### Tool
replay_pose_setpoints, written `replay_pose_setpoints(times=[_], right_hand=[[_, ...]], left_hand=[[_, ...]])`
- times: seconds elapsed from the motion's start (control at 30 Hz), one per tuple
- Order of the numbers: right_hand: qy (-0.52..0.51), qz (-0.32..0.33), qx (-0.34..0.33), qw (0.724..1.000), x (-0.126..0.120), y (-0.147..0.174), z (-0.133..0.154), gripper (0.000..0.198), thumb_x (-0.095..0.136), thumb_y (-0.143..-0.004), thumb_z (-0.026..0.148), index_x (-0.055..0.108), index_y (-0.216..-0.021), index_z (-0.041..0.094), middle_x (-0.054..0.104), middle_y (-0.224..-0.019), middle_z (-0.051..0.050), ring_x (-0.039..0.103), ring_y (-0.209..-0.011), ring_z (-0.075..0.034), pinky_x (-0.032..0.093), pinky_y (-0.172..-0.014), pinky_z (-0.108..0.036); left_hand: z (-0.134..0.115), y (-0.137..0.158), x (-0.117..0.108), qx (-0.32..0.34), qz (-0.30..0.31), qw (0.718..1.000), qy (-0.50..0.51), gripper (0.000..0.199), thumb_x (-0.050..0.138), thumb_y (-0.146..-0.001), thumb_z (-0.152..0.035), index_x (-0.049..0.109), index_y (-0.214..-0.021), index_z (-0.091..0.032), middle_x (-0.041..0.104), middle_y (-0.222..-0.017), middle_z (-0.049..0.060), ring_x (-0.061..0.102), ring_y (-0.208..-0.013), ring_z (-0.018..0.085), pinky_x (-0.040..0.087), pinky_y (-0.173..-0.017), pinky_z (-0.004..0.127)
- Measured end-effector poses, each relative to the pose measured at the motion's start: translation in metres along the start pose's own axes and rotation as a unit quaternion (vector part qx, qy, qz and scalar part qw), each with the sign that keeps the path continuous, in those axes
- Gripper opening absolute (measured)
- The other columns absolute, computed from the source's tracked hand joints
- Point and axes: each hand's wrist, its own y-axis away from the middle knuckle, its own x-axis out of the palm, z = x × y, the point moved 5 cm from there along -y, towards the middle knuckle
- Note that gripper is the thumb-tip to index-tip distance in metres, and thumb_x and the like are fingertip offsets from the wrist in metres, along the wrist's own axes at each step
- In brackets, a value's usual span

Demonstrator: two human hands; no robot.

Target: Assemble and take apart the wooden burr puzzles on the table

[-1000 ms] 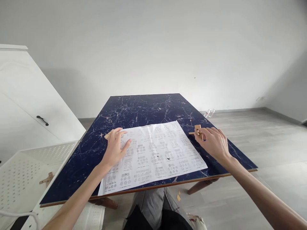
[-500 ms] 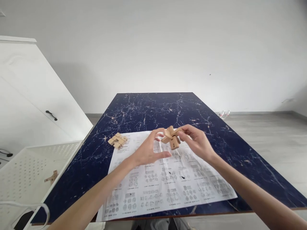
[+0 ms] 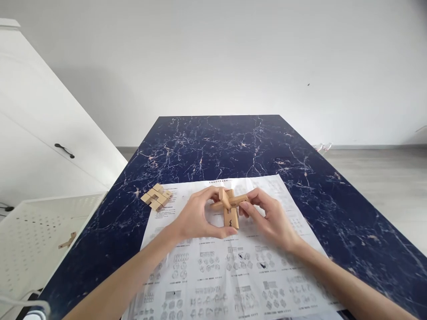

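Between my hands, above the printed sheet (image 3: 213,249), is a wooden burr puzzle (image 3: 230,205) of crossed, interlocked light-wood bars, with a black numeral on the bar facing me. My left hand (image 3: 203,215) curves around its left side, thumb at the bottom of the numbered bar and fingers at the back. Thumb and fingers of my right hand (image 3: 265,215) pinch the bar that sticks out to the right. Notched wooden pieces (image 3: 156,197) lie side by side at the sheet's upper left corner, some with numerals.
The sheet, covered in small diagrams, lies on a dark blue marbled table (image 3: 213,146). Left of the table stand a white cabinet (image 3: 56,111) and a white perforated surface (image 3: 40,226) bearing another wooden piece (image 3: 67,240). A white cable (image 3: 26,302) is at the lower left.
My left hand has closed in on the puzzle, its thumb now at the numbered bar. The puzzle has turned and come slightly left and lower in view. The camera view has shifted too.
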Motion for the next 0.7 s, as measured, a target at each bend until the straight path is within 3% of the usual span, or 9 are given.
replay_pose_setpoints(times=[0.23,0.4,0.53,0.7], right_hand=[[0.024,-0.028,-0.022,0.999,-0.0005,0.0001,0.0050,0.013,0.060,-0.105,0.033,0.065,-0.097,0.024,0.078,-0.083,-0.003,0.074,-0.077,-0.021,0.057,-0.072,-0.036],[0.016,-0.030,-0.003,0.999,-0.0021,0.0002,0.0032,0.013,0.061,-0.104,0.033,0.069,-0.101,0.023,0.079,-0.089,-0.005,0.075,-0.079,-0.020,0.057,-0.073,-0.036],[-0.016,-0.023,0.008,1.000,-0.0030,-0.0011,0.0010,0.014,0.061,-0.105,0.034,0.069,-0.104,0.023,0.078,-0.092,-0.005,0.074,-0.082,-0.020,0.058,-0.075,-0.036],[-0.054,0.018,-0.002,0.998,-0.0026,-0.0043,-0.0013,0.018,0.065,-0.104,0.037,0.063,-0.116,0.024,0.074,-0.089,-0.003,0.071,-0.082,-0.020,0.058,-0.074,-0.037]], left_hand=[[-0.0016,0.0033,-0.0005,0.015,-0.011,1.000,-0.020,0.082,0.098,-0.062,-0.050,0.061,-0.131,-0.027,0.073,-0.128,0.008,0.072,-0.114,0.034,0.055,-0.101,0.048],[-0.0007,0.0026,0.0008,0.005,-0.002,1.000,-0.010,0.088,0.097,-0.064,-0.051,0.057,-0.139,-0.028,0.071,-0.135,0.010,0.070,-0.120,0.035,0.055,-0.104,0.050],[0.0024,0.0023,0.0026,-0.027,0.016,0.999,0.023,0.086,0.096,-0.069,-0.050,0.057,-0.142,-0.026,0.075,-0.126,0.009,0.073,-0.113,0.032,0.057,-0.101,0.049],[0.0034,0.0026,-0.0037,-0.038,0.016,0.997,0.069,0.064,0.092,-0.074,-0.046,0.066,-0.127,-0.022,0.077,-0.107,0.006,0.074,-0.089,0.024,0.062,-0.084,0.039]])
